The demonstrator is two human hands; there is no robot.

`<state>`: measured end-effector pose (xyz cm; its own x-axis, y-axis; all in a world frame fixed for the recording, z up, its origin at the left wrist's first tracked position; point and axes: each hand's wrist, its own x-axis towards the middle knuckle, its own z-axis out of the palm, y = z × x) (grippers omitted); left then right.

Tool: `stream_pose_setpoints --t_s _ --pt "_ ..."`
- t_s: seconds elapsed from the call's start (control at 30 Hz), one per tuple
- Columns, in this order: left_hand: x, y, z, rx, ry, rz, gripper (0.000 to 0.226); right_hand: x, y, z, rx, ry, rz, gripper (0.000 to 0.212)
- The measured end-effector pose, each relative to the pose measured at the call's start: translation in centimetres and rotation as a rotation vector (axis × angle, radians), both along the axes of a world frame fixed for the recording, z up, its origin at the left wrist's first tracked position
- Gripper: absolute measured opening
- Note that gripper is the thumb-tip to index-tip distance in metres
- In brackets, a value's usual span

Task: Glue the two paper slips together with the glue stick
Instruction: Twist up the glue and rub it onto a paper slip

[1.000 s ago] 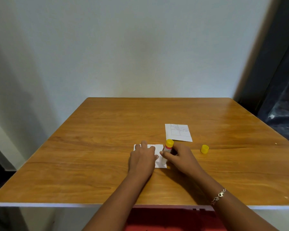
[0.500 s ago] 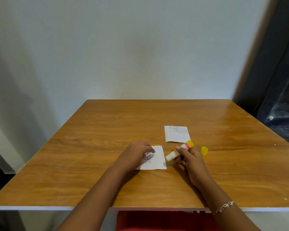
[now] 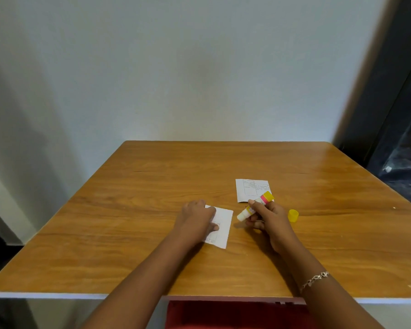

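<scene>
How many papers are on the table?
2. The near slip lies under the left hand; the far slip lies behind the glue stick the right hand holds.

Single head-worn view, looking forward and down over the wooden table [image 3: 152, 233] toward the wall [image 3: 176, 67] beyond.

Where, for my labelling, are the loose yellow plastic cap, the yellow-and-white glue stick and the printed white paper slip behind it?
Loose yellow plastic cap [image 3: 293, 215]: head view, its side wall.
Yellow-and-white glue stick [image 3: 246, 212]: head view, barrel near the tip.
Printed white paper slip [image 3: 249, 189]: head view, its printed middle.
</scene>
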<state>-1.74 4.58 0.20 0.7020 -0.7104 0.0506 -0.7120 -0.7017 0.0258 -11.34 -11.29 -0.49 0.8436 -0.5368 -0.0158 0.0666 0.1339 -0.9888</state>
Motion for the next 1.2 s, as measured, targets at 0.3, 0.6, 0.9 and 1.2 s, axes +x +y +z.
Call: stream_pose_setpoints --t_s 0.3,0.6,0.9,1.2 --pt "-1.5 -1.3 -1.3 -0.098 -0.082 0.134 0.035 3.2 -0.3 0.6 -0.465 0.148 -0.004 0.022" --pt "-1.7 -1.3 -0.9 -0.078 -0.063 0.126 0.035 5.4 0.3 1.8 -0.683 0.195 0.041 0.024" --pt "-1.8 -1.3 -0.8 -0.058 -0.051 0.137 0.035 5.9 0.4 1.7 -0.803 0.233 0.059 0.023" --pt "-1.7 -1.3 -0.8 -0.061 -0.022 0.138 0.036 5.3 0.7 1.7 -0.896 0.249 0.099 0.029"
